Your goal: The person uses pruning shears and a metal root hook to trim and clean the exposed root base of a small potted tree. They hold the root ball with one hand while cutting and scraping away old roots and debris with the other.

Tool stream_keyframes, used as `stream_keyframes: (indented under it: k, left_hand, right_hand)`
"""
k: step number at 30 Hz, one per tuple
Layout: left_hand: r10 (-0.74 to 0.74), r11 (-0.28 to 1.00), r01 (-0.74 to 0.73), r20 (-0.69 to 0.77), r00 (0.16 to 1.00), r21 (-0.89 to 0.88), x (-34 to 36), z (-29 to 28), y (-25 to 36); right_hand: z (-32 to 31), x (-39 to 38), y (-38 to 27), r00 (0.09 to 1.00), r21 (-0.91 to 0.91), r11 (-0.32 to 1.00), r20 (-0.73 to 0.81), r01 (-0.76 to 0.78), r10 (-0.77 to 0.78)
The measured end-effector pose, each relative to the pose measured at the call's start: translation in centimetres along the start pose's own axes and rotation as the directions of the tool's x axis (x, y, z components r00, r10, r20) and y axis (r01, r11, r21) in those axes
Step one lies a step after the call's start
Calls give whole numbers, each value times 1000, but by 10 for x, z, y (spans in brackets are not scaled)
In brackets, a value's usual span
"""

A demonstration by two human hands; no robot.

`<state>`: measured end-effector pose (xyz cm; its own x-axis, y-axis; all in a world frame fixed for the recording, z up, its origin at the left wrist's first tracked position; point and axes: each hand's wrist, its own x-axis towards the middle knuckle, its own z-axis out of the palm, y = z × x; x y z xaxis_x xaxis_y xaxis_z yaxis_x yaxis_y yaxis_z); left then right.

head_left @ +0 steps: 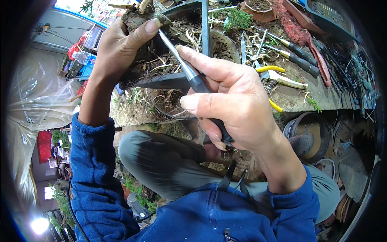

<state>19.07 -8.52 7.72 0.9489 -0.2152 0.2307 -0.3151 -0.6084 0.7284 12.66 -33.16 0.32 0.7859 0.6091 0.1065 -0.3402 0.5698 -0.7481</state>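
My left hand (119, 50) grips a gnarled woody stump (135, 18) at the top, thumb across its bark. My right hand (234, 103) is closed round a tool with a black handle and slim steel shaft (177, 54). The tool's tip touches or lies very near the stump, just below my left thumb; I cannot tell which. Behind them a black plastic tray (204, 24) holds soil and pale root scraps (163, 64).
On the bench (302, 99) lie yellow-handled pliers (274, 68), pale-handled shears (286, 78), black-handled tools (298, 56) and dark wire (342, 72). A terracotta pot (258, 10) stands behind. A round bucket (316, 137) is below at right, beside my bent legs (157, 161).
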Motion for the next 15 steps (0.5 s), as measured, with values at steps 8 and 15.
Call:
stream_keyframes:
  k: [8, 15]
  left_hand:
    - [-131, 929, 152, 84, 988, -339, -12, -21, -12]
    - [-61, 954, 53, -16, 998, -295, -13, -9, -5]
  right_hand:
    - [15, -7, 0, 995, 84, 996, -96, -2, 10]
    - [27, -7, 4, 986, 95, 994, -166, 51, -35]
